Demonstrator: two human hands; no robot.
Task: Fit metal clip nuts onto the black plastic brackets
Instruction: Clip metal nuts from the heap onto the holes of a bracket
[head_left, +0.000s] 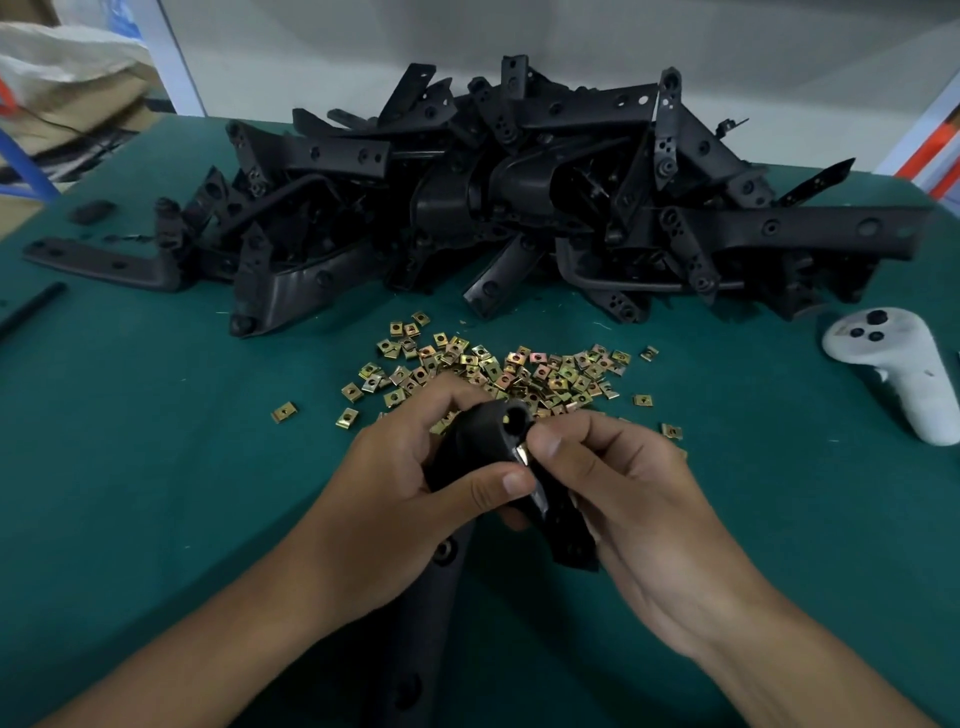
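Observation:
My left hand (410, 467) grips a black plastic bracket (488, 436) near its rounded end, where a round hole faces up. The bracket's long arm runs down toward me between my forearms. My right hand (613, 467) pinches a small metal clip nut (522, 456) against the bracket's edge just below the hole; my thumb covers most of the nut. A scatter of brass-coloured clip nuts (498, 366) lies on the green table just beyond my hands. A big heap of black brackets (519, 197) fills the far side of the table.
A white hand controller (893, 364) lies at the right edge of the green table (156, 415). One long bracket (104, 262) and a black rod (31, 309) lie at the left. Cardboard and a white bag (62, 57) sit beyond the far left corner.

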